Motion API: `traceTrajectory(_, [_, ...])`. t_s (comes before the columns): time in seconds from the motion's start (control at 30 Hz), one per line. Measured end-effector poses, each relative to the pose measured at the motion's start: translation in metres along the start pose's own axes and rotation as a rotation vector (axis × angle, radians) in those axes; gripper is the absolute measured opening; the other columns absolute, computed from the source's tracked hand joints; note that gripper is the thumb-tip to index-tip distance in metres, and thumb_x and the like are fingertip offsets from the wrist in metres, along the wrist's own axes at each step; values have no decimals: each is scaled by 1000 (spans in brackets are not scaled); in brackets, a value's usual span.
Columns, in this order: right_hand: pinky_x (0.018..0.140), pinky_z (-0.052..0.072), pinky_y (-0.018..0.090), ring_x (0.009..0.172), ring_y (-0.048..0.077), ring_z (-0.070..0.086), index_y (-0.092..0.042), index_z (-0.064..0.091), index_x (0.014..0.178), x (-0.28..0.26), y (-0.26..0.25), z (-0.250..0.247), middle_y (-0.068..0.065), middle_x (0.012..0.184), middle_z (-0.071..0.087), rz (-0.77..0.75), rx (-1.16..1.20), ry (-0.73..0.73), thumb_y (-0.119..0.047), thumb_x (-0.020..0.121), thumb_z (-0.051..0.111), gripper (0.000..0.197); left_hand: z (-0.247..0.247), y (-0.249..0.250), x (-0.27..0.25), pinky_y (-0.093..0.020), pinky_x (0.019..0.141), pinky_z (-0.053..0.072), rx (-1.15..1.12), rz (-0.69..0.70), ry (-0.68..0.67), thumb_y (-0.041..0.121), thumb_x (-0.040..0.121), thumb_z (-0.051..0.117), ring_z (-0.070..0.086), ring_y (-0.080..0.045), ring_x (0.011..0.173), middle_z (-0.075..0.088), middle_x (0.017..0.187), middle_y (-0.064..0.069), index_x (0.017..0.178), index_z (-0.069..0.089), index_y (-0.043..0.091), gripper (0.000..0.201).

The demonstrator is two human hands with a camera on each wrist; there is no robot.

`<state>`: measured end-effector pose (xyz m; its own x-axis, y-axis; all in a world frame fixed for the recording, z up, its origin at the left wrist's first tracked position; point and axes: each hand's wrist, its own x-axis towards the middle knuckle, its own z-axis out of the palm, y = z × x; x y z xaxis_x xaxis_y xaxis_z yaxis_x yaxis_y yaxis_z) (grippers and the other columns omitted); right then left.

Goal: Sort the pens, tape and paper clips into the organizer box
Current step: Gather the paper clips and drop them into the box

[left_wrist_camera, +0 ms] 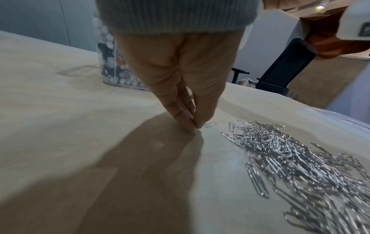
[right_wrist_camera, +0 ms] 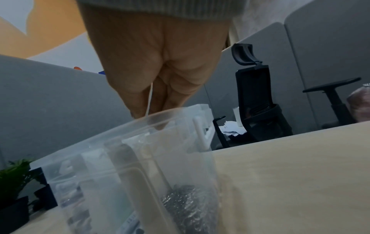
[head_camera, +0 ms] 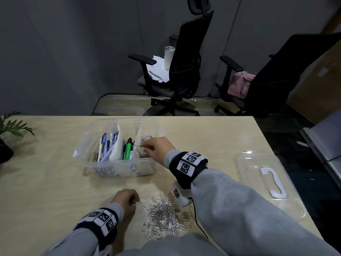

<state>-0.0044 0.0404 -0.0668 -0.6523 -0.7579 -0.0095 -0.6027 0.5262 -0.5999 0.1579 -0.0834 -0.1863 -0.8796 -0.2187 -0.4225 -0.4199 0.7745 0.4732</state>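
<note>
Head view: paper clips (head_camera: pixel 166 215) lie heaped on the near counter (head_camera: pixel 46 182); the left hand (head_camera: pixel 126 200), fingertips pinched together, touches down beside one stray clip (head_camera: pixel 141 201). Farther off, the right hand (head_camera: pixel 156 147) reaches into the organizer box (head_camera: pixel 120 169), pinching its white divider (right_wrist_camera: pixel 149 101).

Past the far edge of my tabletop (head_camera: pixel 212 137) stand two black office chairs. The nearer-left chair (head_camera: pixel 186 58) carries a heap of white papers (head_camera: pixel 156 71) on its seat and a pale tumbler (head_camera: pixel 168 57) standing upright on them. The right chair (head_camera: pixel 287 71) holds a pink bag (head_camera: pixel 238 85) with a striped strap. A potted green plant (head_camera: pixel 11 130) sits at the tabletop's left edge. On my right a clear plastic lid (head_camera: pixel 258 163) lies flat on the tabletop, its white handle (head_camera: pixel 275 183) facing up. Grey partition panels (head_camera: pixel 64 52) close off the background.
</note>
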Motion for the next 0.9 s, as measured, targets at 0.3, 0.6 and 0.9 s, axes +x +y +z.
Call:
traceTrajectory(0.3, [79, 49, 20, 75, 7, 58, -13, 68, 113, -72, 52, 9, 3, 98, 70, 74, 232, 227, -14, 86, 66, 28, 5, 19, 13, -13, 87, 43, 163, 86, -87, 34, 70, 76, 55, -9, 96, 51, 105, 7, 109, 58, 27, 44])
traceTrajectory(0.6, [107, 36, 48, 132, 25, 31, -37, 26, 143, -118, 80, 61, -1, 146, 29, 245, -170, -599, -43, 61, 85, 101, 5, 17, 19, -4, 75, 31, 287, 213, -202, 18, 79, 68, 44, 3, 72, 40, 84, 18, 100, 55, 31, 27])
traceTrajectory(0.9, [97, 44, 40, 116, 30, 47, -21, 61, 125, -112, 66, 73, 8, 124, 50, 40, -270, -596, -16, 86, 66, 40, 10, 13, 9, -13, 87, 38, 277, 210, -185, 19, 85, 59, 55, -12, 98, 51, 97, 14, 82, 57, 38, 20])
